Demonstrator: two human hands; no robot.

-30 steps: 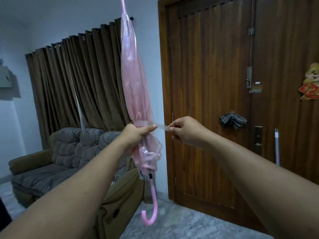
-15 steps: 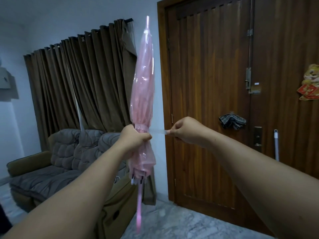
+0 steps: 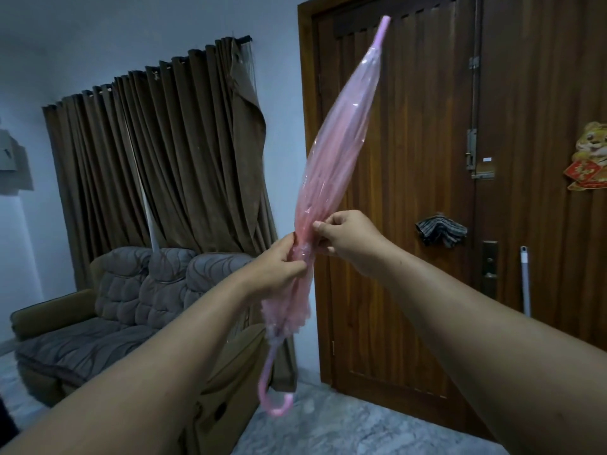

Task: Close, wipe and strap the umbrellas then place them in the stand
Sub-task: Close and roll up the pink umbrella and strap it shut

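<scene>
Now tilted: closed translucent pink plastic umbrella. Your right hand has brought the strap round; both hands' fingers, left hand included, pinch its waist.

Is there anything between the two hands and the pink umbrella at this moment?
Nothing visible. The left hand and the right hand both grip the pink umbrella directly at its bunched middle.
</scene>
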